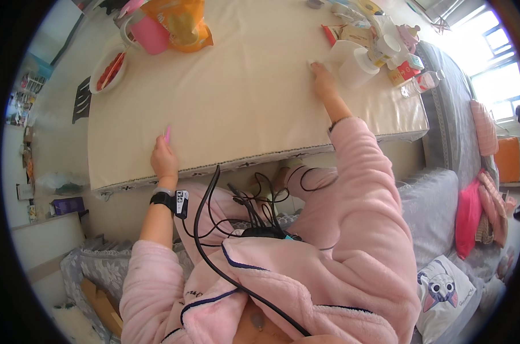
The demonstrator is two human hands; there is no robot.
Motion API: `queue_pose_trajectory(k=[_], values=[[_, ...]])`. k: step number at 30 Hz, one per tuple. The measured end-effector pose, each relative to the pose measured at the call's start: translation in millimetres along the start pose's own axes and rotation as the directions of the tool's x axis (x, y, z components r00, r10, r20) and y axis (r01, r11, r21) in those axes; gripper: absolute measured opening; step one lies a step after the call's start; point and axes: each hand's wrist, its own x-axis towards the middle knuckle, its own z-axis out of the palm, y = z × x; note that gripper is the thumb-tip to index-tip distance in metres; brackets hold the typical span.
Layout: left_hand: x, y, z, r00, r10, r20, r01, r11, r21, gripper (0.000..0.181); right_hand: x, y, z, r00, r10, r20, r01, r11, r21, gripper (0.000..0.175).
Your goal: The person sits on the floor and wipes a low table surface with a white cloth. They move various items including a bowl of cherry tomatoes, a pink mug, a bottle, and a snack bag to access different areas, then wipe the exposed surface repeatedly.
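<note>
My left hand (164, 158) is at the near left of the table, its fingers closed around a slim pink object (168, 134). The object's lower part is hidden in the fingers, so its exact kind is unclear. Farther off on the right, my right hand (323, 82) rests low over the tablecloth. A small white piece (311, 63), perhaps tissue, pokes out at its fingertips. Just right of that hand lies a white paper roll (358, 68), with a loose sheet (342, 52) reaching from it.
On the cream-covered table (242, 94) are a bowl of red fruit (110, 75), a pink jug (150, 34) and an orange pouch (184, 26). A plastic bottle (421, 84), small boxes (404, 73) and a white tub (388, 44) crowd the right. Black cables (208, 193) cross my lap.
</note>
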Motion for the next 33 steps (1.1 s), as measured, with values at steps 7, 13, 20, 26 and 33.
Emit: queue_pose_trajectory(k=[7,13,20,26,33], values=[[0.5,-1.6,2.7,1.000,0.010,-0.020,-0.010,1.000,-0.009,0.021,11.8,-20.4,31.1,0.738,-0.280,0.613,0.170,0.958,0.233,0.043],[-0.8,0.7,-2.3,1.000,0.005,-0.012,-0.006,0.999,-0.033,0.017,29.7,-11.5,31.9,0.998,0.060,0.034,-0.059,0.997,-0.044,0.047],[1.1,3.6,-2.9,1.000,-0.016,0.014,0.017,1.000,-0.022,0.016,77.7,16.6,21.3,0.984,0.173,0.032,-0.170,0.982,-0.083,0.046],[0.3,4.8,-3.0,1.000,-0.014,0.017,0.015,0.999,-0.035,0.020,130.4,14.9,61.5,0.936,-0.022,0.351,0.053,0.995,-0.080,0.045],[-0.4,1.0,-1.7,1.000,0.008,-0.009,-0.009,0.999,-0.045,0.022,143.7,39.5,53.3,0.966,0.252,0.058,-0.217,0.911,-0.349,0.035]])
